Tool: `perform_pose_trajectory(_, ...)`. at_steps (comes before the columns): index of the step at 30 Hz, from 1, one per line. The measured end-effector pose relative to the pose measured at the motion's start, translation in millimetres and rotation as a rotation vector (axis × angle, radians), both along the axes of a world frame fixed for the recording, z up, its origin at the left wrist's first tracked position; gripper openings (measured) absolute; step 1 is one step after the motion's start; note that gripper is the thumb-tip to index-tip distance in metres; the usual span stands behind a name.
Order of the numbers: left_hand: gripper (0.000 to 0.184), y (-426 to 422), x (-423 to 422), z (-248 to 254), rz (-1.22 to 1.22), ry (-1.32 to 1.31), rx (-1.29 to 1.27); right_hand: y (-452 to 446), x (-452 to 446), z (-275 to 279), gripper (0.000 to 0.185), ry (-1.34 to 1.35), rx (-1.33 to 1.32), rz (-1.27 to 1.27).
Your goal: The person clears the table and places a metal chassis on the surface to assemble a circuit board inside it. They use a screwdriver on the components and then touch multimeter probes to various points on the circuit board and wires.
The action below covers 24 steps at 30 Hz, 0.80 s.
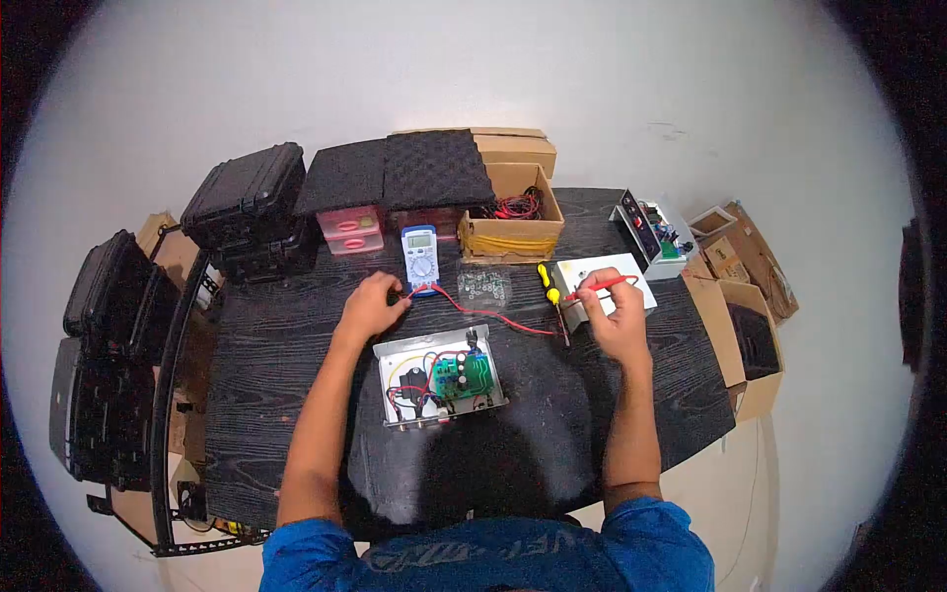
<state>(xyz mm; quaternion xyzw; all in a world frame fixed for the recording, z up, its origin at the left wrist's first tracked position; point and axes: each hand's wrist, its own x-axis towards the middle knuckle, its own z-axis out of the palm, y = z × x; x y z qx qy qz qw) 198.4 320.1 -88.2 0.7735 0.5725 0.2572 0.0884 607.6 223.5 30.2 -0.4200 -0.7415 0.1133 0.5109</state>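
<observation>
Pinching the red test probe (614, 283) between thumb and fingers, our right grip (621, 324) is closed on it, to the right of the digital multimeter (421, 264). Our left grip (373, 308) sits curled at the meter's lower left corner, close to its sockets; we cannot tell whether its fingertips are clamped on a lead there or only resting.

To handle the probe well, we should keep our fingers on its plastic barrel, away from the tip, leave the red lead (493, 313) slack, and steady the meter so that its screen stays readable.

Counting outward from the multimeter: one open metal enclosure (398, 407) with one green circuit board (476, 373) lies nearer us; one yellow-and-black screwdriver (553, 294) lies to its right, then one white box (631, 266) and, farther right, a second open enclosure (678, 266). Behind and right of the meter stands one cardboard box (510, 244) of red and black leads (518, 206), too tangled to count. Behind and left are two dark foam sheets (436, 170) over pink drawers (352, 224), then four black hard cases (242, 189), two of them beyond the tabletop (681, 370).
</observation>
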Motion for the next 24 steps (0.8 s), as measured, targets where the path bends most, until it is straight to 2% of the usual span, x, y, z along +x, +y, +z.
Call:
perform_pose_trajectory(3, 0.033, -10, -6, -8, -0.044, -0.131, 0.003, -14, 3, 3, 0.011, 0.031, -0.292, 0.207)
perform_pose_trajectory(5, 0.032, -9, -14, -25, -0.091, -0.224, 0.062, -24, 2, 3, 0.011, -0.094, -0.495, 0.311)
perform_pose_trajectory(7, 0.027, -12, -15, -32, -0.078, -0.336, 0.051, -26, 7, -13, 0.013, -0.176, -0.630, 0.329)
perform_pose_trajectory(9, 0.024, -19, -15, -31, -0.038, -0.440, -0.002, -25, 13, -29, 0.014, -0.235, -0.685, 0.236)
perform_pose_trajectory(10, 0.022, -18, -17, -38, -0.050, -0.454, 0.066, -25, 14, -38, 0.015, -0.266, -0.712, 0.190)
perform_pose_trajectory(12, 0.020, -13, -20, -54, -0.072, -0.479, 0.205, -22, 15, -59, 0.013, -0.361, -0.515, -0.001)
perform_pose_trajectory(13, 0.020, -13, -20, -57, -0.063, -0.481, 0.195, -22, 15, -67, 0.013, -0.406, -0.415, -0.095)
perform_pose_trajectory(14, 0.020, -12, -20, -60, -0.054, -0.482, 0.184, -21, 14, -71, 0.011, -0.369, -0.511, -0.166)
perform_pose_trajectory(17, 0.020, -15, -20, -63, -0.060, -0.381, 0.228, -19, 15, -86, 0.014, -0.389, -0.594, -0.191)
perform_pose_trajectory(20, 0.020, -20, -15, -60, -0.056, -0.317, 0.237, -10, 24, -125, 0.020, -0.337, -0.350, -0.062)
perform_pose_trajectory(24, 0.019, -22, -14, -55, -0.055, -0.278, 0.199, -10, 27, -130, 0.019, -0.347, -0.322, -0.025)
